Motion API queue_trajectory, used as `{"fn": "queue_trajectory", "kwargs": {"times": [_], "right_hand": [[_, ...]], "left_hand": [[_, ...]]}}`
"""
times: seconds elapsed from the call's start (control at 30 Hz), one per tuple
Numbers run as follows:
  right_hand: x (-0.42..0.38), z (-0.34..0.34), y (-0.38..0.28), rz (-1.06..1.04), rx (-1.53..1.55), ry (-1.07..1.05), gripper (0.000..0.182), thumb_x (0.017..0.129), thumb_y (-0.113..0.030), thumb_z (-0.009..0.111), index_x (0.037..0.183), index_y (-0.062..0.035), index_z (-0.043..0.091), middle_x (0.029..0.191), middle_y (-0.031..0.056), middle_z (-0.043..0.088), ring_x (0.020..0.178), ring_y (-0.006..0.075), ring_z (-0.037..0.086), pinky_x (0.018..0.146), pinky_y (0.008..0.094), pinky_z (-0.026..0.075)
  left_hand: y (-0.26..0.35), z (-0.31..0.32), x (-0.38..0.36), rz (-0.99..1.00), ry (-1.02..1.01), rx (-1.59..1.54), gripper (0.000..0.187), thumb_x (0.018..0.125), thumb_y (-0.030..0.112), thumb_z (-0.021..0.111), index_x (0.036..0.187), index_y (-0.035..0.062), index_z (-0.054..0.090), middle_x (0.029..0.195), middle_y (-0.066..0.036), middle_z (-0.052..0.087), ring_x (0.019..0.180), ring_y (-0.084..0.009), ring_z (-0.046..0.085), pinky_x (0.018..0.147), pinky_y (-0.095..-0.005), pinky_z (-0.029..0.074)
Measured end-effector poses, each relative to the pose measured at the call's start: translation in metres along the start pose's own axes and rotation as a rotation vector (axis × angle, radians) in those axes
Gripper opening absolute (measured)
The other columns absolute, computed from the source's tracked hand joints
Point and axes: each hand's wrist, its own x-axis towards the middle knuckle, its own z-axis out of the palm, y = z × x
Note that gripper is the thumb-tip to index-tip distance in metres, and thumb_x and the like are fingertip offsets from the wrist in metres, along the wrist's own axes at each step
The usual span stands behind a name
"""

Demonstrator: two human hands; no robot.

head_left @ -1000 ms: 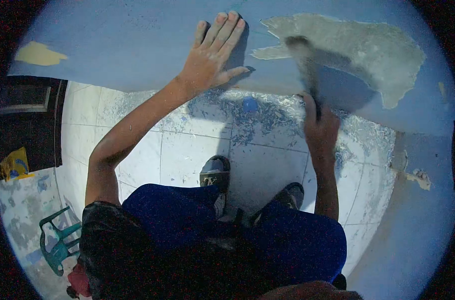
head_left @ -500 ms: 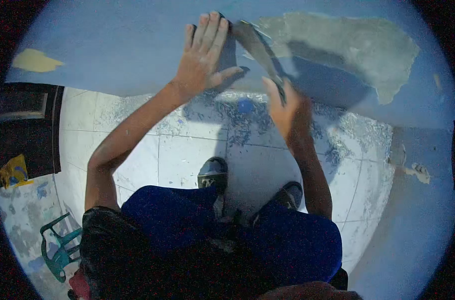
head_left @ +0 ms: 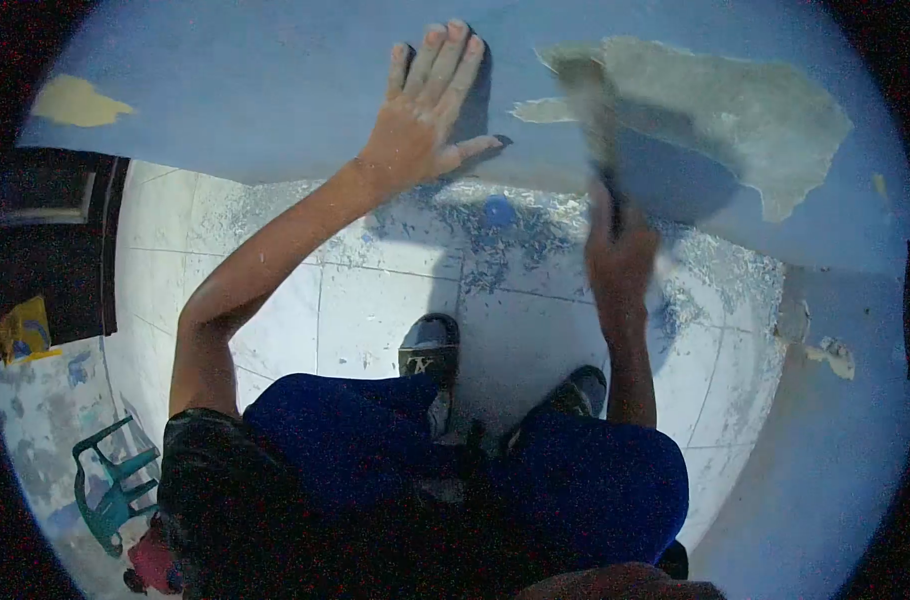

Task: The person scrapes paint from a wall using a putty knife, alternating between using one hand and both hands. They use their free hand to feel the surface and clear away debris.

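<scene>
My left hand point(head_left: 425, 115) lies flat against the blue wall point(head_left: 275, 100), fingers spread, holding nothing. In my right hand point(head_left: 620, 245) is the handle of a scraper point(head_left: 597, 110), blurred by motion. Its blade end is at the left part of a bare grey patch point(head_left: 725, 95) where the paint is off. A narrow pale strip of bare surface point(head_left: 543, 110) shows just left of the blade.
Paint flakes point(head_left: 515, 245) and a round blue object point(head_left: 498, 210) lie on the white tiles point(head_left: 375, 310) along the wall's foot. My shoes point(head_left: 430, 345) stand below. A green chair point(head_left: 120, 485) and yellow item point(head_left: 23, 330) are at the left.
The scraper has swung right and turned more upright, and my right hand has moved right and slightly down with it. A pale strip now shows where the blade was. My left hand stays flat.
</scene>
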Motion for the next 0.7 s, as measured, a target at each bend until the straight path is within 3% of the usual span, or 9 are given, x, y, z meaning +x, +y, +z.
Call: {"fn": "queue_trajectory", "kwargs": {"times": [0.1,0.23,0.43,0.57,0.67,0.7], "right_hand": [[0.013,0.008,-0.007,-0.005,-0.070,-0.064,0.028,0.088,-0.027,0.054,0.097,-0.0015,0.062,0.070,0.0200,0.063,0.057,0.0335,0.062,0.051,0.0406,0.047],[0.000,-0.011,-0.005,0.045,0.013,-0.018,0.031,0.088,-0.031,0.054,0.082,-0.0013,0.061,0.065,0.0195,0.061,0.057,0.0355,0.061,0.051,0.0403,0.047],[0.012,0.008,-0.001,-0.038,-0.059,0.020,0.033,0.087,-0.032,0.056,0.082,-0.0003,0.061,0.063,0.0192,0.060,0.058,0.0352,0.062,0.051,0.0407,0.047],[0.005,-0.003,-0.004,-0.037,0.075,0.104,0.032,0.087,-0.032,0.056,0.083,-0.0004,0.059,0.067,0.0198,0.060,0.060,0.0367,0.061,0.052,0.0417,0.047],[0.014,0.010,-0.023,0.034,0.130,-0.069,0.027,0.087,-0.027,0.056,0.088,-0.0005,0.059,0.070,0.0200,0.061,0.062,0.0352,0.062,0.054,0.0416,0.047],[0.012,0.013,-0.011,-0.037,0.057,-0.035,0.026,0.088,-0.026,0.054,0.090,-0.0006,0.059,0.068,0.0197,0.060,0.061,0.0343,0.061,0.056,0.0400,0.047]], "left_hand": [[0.003,0.003,0.002,-0.004,0.000,-0.015,0.110,0.067,0.061,0.065,0.139,-0.0048,0.014,0.146,-0.027,0.005,0.136,-0.0407,0.003,0.104,-0.0594,0.007],[-0.006,-0.005,-0.004,0.016,-0.024,0.009,0.109,0.068,0.061,0.064,0.140,-0.0040,0.015,0.146,-0.025,0.007,0.136,-0.0398,0.004,0.104,-0.0594,0.007],[-0.003,-0.002,-0.004,-0.004,-0.016,-0.005,0.109,0.068,0.060,0.065,0.140,-0.0037,0.013,0.146,-0.026,0.008,0.136,-0.0394,0.005,0.105,-0.0594,0.007],[-0.004,-0.009,-0.006,-0.063,0.008,-0.079,0.099,0.070,0.054,0.065,0.141,0.0013,0.019,0.147,-0.018,0.013,0.137,-0.0329,0.008,0.107,-0.0535,0.012],[0.009,-0.004,-0.001,-0.070,0.006,-0.115,0.098,0.071,0.053,0.065,0.140,0.0005,0.020,0.147,-0.019,0.013,0.137,-0.0334,0.008,0.106,-0.0541,0.012],[0.009,-0.005,0.003,-0.069,0.006,-0.110,0.098,0.071,0.054,0.064,0.140,0.0003,0.020,0.147,-0.019,0.013,0.137,-0.0334,0.008,0.106,-0.0541,0.012]]}}
